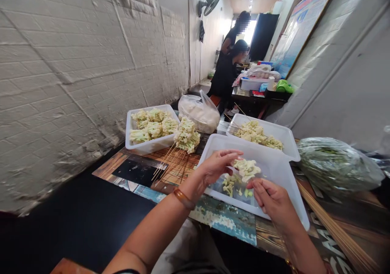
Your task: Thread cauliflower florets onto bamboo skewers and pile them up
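Note:
Over the near white tray [294, 190], my left hand [217, 166] grips a pale cauliflower floret [247, 170] at its left side between fingers and thumb. My right hand [269, 196] is closed in a pinch just below and right of that floret; what sits in its fingers is too small to make out. Another floret [230, 183] and a few green bits lie on the tray floor beneath my hands. To the left, a bunch of skewered cauliflower [186, 135] rests on the table, its thin sticks pointing toward me.
A white tray of cauliflower bunches [152, 125] stands at left, another tray [289, 140] with skewered florets behind. Around them are a plastic bag of pale food [199, 113], a bagged green vegetable [338, 164] and long bamboo skewers [335, 229]. Two people [228, 62] are farther back.

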Tool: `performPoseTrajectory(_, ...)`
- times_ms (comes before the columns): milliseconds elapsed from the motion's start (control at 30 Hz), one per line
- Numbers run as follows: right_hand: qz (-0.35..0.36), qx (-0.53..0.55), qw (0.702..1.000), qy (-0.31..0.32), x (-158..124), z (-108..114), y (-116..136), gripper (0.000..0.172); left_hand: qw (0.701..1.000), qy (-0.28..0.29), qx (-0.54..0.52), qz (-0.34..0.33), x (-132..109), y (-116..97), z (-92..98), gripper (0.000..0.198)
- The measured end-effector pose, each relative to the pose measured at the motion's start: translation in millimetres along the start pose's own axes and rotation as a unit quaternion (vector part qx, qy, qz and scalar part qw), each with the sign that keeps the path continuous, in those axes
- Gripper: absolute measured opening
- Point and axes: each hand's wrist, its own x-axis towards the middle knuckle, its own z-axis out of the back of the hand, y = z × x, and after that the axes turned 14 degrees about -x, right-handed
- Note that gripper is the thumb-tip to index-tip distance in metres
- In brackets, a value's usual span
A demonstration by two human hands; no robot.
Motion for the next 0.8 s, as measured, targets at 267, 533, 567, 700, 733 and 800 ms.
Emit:
performPoseTrajectory(267,0.016,0.032,0.999,-0.03,3.7,-3.1,-6.5,0.039,0.999,0.027,-0.026,0.018,-0.3,1.7,-1.4,0.056)
performPoseTrajectory(533,0.031,0.011,0.999,-0.038,5.3,-3.5,-3.1,0.041,0.999,0.029,-0.022,-0.008,-3.2,14.7,-18.7,0.04)
performPoseTrajectory(567,0.029,0.009,0.999,-0.038,5.4,-3.7,-3.2,0.041,0.999,0.018,-0.03,-0.017,-2.7,15.2,-19.1,0.038)
performPoseTrajectory(700,0.016,-0.008,0.998,-0.061,5.1,-4.8,-4.1,0.042,0.997,-0.021,-0.051,-0.047,-2.0,13.0,-17.5,0.032)
performPoseTrajectory(733,0.014,-0.017,0.997,-0.068,4.9,-5.2,-4.3,0.042,0.997,-0.025,-0.054,-0.05,-2.2,12.4,-16.9,0.032)
performPoseTrajectory(800,0.016,-0.036,0.996,-0.078,4.3,-6.0,-4.6,0.041,0.997,-0.023,-0.061,-0.051,-2.5,12.3,-16.2,0.031)
